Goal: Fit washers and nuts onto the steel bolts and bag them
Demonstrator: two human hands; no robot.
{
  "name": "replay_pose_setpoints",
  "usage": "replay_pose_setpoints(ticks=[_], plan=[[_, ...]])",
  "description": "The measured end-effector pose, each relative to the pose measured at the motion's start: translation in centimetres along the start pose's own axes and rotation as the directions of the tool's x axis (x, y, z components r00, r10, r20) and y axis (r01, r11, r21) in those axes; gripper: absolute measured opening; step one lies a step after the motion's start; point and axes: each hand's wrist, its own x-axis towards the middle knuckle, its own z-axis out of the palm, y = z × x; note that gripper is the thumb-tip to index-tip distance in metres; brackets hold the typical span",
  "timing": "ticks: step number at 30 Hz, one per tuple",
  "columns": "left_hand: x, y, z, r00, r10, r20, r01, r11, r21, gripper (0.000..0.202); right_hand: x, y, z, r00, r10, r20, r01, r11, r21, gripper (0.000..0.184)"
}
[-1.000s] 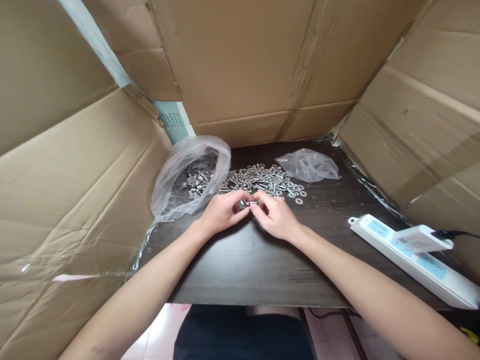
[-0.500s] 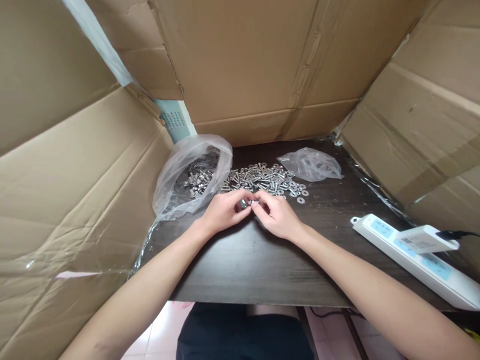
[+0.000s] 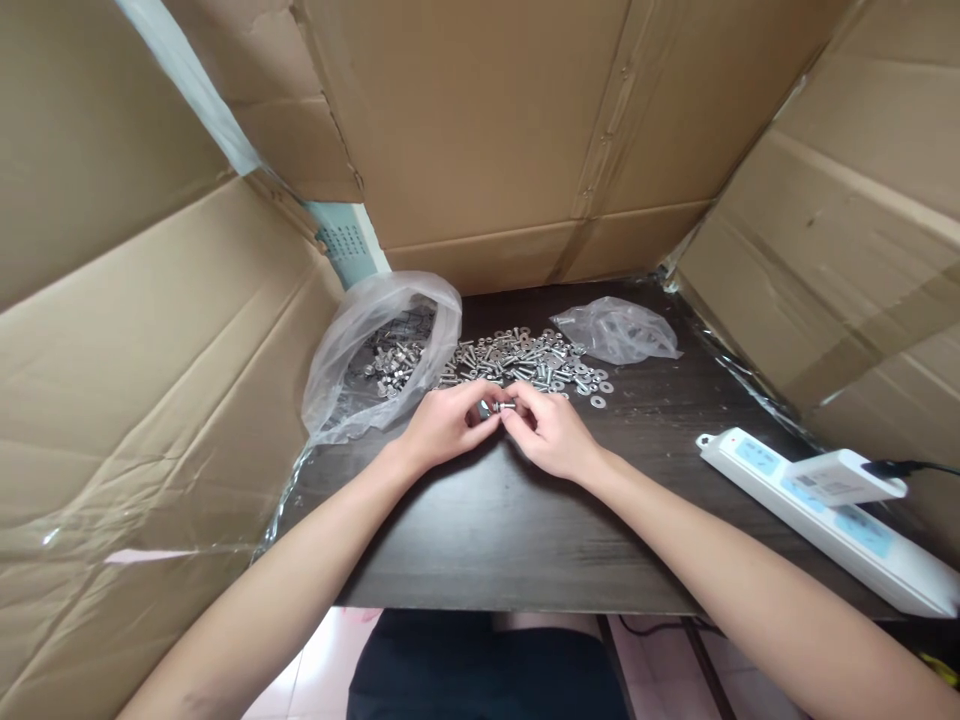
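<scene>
Head view, left to right. Tall brown cardboard sheets (image 3: 150, 330) walling the dark wooden desk (image 3: 510, 520) along its left, far and right edges. Near the far left corner, a clear crumpled plastic bag (image 3: 360, 350), mouth open, small silver fasteners inside. Just beside it, along the far edge, a loose heap of silver bolts, nuts and washers (image 3: 525, 365). Near edge of that heap: left hand (image 3: 442, 425) and right hand (image 3: 551, 432) meeting fingertip to fingertip, raised a little above the desk middle. Between them, a small silver bolt (image 3: 501, 406), lying roughly level, pinched at one end by the left thumb and forefinger and at the other end by the right fingertips; both hands closed on it. Whether a nut or washer sits on the shank: too small to tell. By judgement, a light, stiff, smooth piece, likely slippery on bare metal and easy to drop or roll; best held at the head with one hand, threaded end left to the other. Further right, a second, smaller clear plastic bag (image 3: 619, 330), flattened, near the far edge. Toward the right edge, a long white power strip (image 3: 757, 470) with a white plug adapter (image 3: 844, 478) seated on it, black cable leading off right.
</scene>
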Motion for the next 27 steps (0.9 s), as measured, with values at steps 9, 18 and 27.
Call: replay_pose_setpoints(ticks=[9, 18, 27], plan=[[0.02, 0.01, -0.02, 1.000, 0.009, -0.006, -0.009, 1.000, 0.002, 0.014, 0.03, 0.07, 0.08, 1.000, -0.008, -0.002, 0.008, 1.000, 0.006, 0.016], [-0.04, -0.12, 0.01, 1.000, 0.004, -0.002, -0.004, 1.000, 0.010, 0.012, 0.00, -0.22, -0.03, 1.000, 0.006, 0.003, -0.006, 1.000, -0.011, 0.017], [-0.03, -0.03, 0.00, 1.000, -0.011, 0.014, 0.011, 1.000, 0.006, 0.013, 0.04, -0.09, 0.07, 1.000, -0.001, 0.002, 0.001, 1.000, -0.004, 0.015]])
